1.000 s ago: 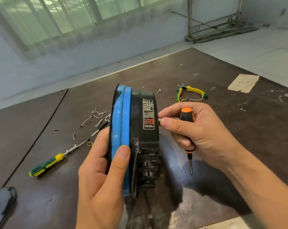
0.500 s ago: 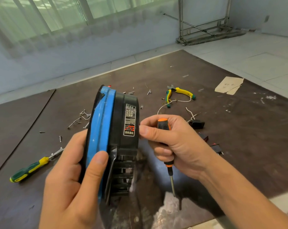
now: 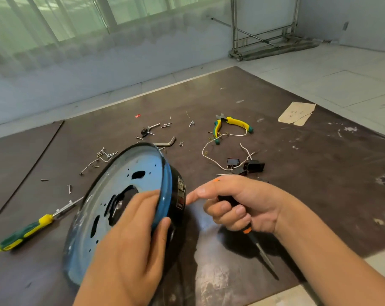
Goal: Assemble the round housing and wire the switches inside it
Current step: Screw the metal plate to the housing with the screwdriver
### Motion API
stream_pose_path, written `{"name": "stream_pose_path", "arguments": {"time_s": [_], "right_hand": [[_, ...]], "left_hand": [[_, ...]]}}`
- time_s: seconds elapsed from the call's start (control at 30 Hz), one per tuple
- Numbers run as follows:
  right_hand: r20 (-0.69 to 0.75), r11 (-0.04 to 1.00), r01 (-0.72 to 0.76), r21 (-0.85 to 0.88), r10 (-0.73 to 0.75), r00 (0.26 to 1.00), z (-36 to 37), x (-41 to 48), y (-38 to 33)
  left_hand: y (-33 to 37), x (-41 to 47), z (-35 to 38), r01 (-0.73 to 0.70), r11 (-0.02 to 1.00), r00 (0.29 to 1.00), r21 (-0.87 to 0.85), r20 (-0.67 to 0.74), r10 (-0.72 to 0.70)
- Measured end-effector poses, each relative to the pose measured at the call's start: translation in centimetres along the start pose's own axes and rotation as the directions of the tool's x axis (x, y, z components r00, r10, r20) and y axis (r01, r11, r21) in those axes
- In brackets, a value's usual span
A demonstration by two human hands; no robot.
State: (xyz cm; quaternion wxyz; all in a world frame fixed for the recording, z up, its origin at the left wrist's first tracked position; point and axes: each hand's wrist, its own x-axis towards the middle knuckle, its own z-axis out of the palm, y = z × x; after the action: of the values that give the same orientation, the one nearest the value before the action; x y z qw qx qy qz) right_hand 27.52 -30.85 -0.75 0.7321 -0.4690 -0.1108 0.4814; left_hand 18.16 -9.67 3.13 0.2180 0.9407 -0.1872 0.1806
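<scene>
The round housing [image 3: 129, 182], a blue metal plate with holes on a black body, stands tilted on the dark mat with its blue face toward me. My left hand [image 3: 132, 246] grips its lower right rim, fingers on the blue face and thumb on the black side. My right hand [image 3: 238, 204] is curled round an orange-and-black screwdriver [image 3: 256, 245] whose tip points down and right; its forefinger touches the label on the housing's black side. Black rocker switches [image 3: 245, 165] with white wires [image 3: 211, 149] lie on the mat beyond my right hand.
A green-and-yellow screwdriver [image 3: 26, 231] lies at the left. Green-and-yellow pliers [image 3: 231, 124] lie at the back. Loose screws and small metal parts [image 3: 103, 154] are scattered behind the housing, with a hex key [image 3: 168, 142]. A cardboard scrap [image 3: 297, 112] sits far right. The mat's front edge [image 3: 297, 288] is near.
My left hand has tipped the housing from edge-on until its blue face shows, with the fingers now across that face. My right forefinger stays at the label, screwdriver still in the fist.
</scene>
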Motion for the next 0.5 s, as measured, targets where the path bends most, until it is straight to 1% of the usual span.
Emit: {"name": "stream_pose_path", "arguments": {"time_s": [0.1, 0.2, 0.27, 0.33, 0.4, 0.47, 0.5], "right_hand": [[-0.016, 0.993, -0.115, -0.008, 0.115, 0.993, -0.7, 0.7, 0.7], [-0.057, 0.98, -0.198, 0.017, 0.198, 0.978, -1.2, 1.2, 1.2], [-0.1, 0.972, -0.233, -0.006, 0.231, 0.968, -1.3, 1.5, 1.6], [-0.164, 0.965, -0.246, -0.093, 0.228, 0.96, -1.3, 1.6, 1.7], [-0.216, 0.95, -0.253, -0.184, 0.212, 0.953, -1.4, 1.5, 1.6], [-0.298, 0.909, -0.259, -0.326, 0.162, 0.941, -1.8, 1.1, 1.4], [-0.341, 0.878, -0.258, -0.404, 0.117, 0.933, -2.0, 0.9, 1.2]], "left_hand": [[0.2, 0.0, 1.5, 0.048, 0.996, 0.995, 0.081, 0.085, -0.054], [0.3, 0.0, 2.6, 0.005, 0.983, 0.986, 0.183, 0.165, -0.035], [0.8, 0.3, 3.2, 0.013, 0.98, 0.974, 0.2, 0.218, -0.058], [0.5, 0.2, 3.6, 0.046, 0.978, 0.968, 0.202, 0.231, -0.094], [0.5, 0.1, 3.6, 0.037, 0.978, 0.965, 0.203, 0.246, -0.088], [0.6, 0.1, 3.5, 0.013, 0.963, 0.95, 0.268, 0.296, -0.095], [0.7, 0.0, 3.4, 0.014, 0.958, 0.951, 0.286, 0.293, -0.101]]}}
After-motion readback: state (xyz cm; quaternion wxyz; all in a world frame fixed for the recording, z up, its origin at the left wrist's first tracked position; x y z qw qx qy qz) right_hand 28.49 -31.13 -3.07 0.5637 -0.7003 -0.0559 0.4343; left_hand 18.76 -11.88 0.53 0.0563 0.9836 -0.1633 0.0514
